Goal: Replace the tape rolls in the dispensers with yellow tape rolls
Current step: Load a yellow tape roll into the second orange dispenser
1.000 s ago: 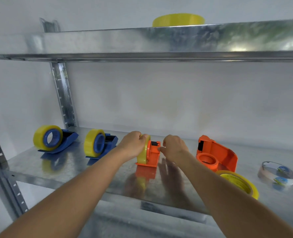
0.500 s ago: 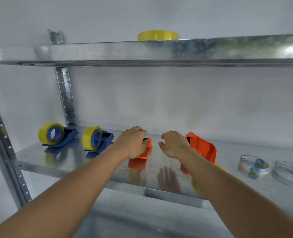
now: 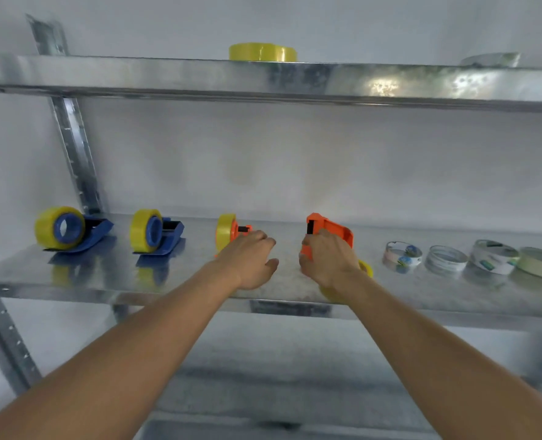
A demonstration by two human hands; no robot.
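Two blue dispensers (image 3: 98,231) (image 3: 171,233) at the left of the metal shelf (image 3: 73,281) each carry a yellow roll. An orange dispenser (image 3: 242,230) with a yellow roll (image 3: 226,231) stands mid-shelf. My left hand (image 3: 250,262) hovers just in front of it with relaxed fingers, holding nothing. My right hand (image 3: 327,260) grips a second orange dispenser (image 3: 330,228) that has no roll on it. A loose yellow roll (image 3: 367,268) lies flat under my right wrist, mostly hidden.
Another yellow roll (image 3: 262,52) lies on the upper shelf (image 3: 168,77). Several clear and pale tape rolls (image 3: 403,257) (image 3: 447,262) (image 3: 493,257) (image 3: 541,262) sit in a row at the right. A perforated upright post (image 3: 73,147) stands behind the blue dispensers.
My left hand has let go of the orange dispenser with the yellow roll and drawn back. My right hand has moved right onto the empty orange dispenser. The camera has tilted up.
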